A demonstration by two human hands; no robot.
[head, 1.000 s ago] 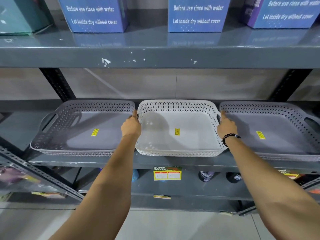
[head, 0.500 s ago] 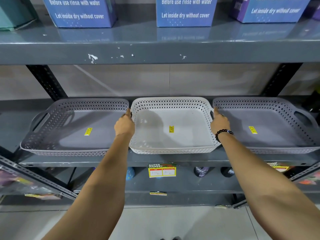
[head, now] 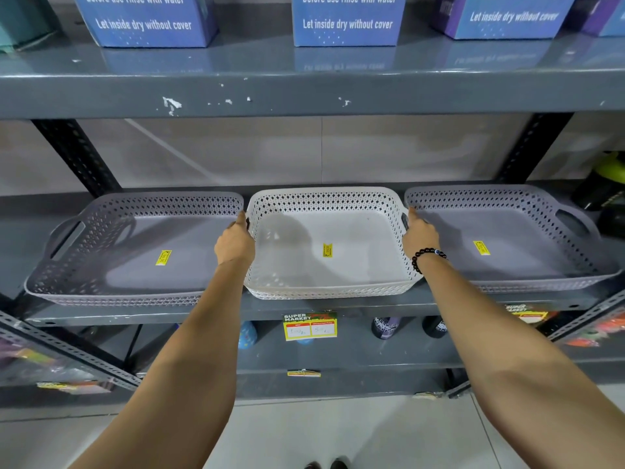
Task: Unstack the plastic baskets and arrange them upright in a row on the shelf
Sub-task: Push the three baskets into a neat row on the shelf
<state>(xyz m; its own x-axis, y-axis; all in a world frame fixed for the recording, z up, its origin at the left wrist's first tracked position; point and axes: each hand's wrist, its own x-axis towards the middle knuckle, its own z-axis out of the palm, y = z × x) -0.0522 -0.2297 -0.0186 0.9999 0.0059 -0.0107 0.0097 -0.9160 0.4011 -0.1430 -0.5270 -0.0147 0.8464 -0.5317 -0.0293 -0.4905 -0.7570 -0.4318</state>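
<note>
Three shallow perforated plastic baskets sit side by side on the grey middle shelf (head: 304, 308). The white basket (head: 324, 201) is in the centre, and its front rim looks doubled, as if another is nested under it. A grey basket (head: 111, 286) lies to its left and another grey basket (head: 527, 284) to its right; each has a yellow sticker inside. My left hand (head: 235, 243) grips the white basket's left handle. On the opposite side my right hand (head: 419, 236), with a bead bracelet, grips its right handle.
The shelf above (head: 304, 93) overhangs the baskets and carries blue boxes (head: 345, 20). Black slotted uprights (head: 77, 157) stand at the back left and right. A green-and-black bottle (head: 605, 184) stands at the far right. A lower shelf holds bottles and a price tag (head: 309, 324).
Both hands stay on the white basket's handles. The view has shifted slightly, so everything sits a little lower and leftward in the frame; the baskets keep their positions relative to one another.
</note>
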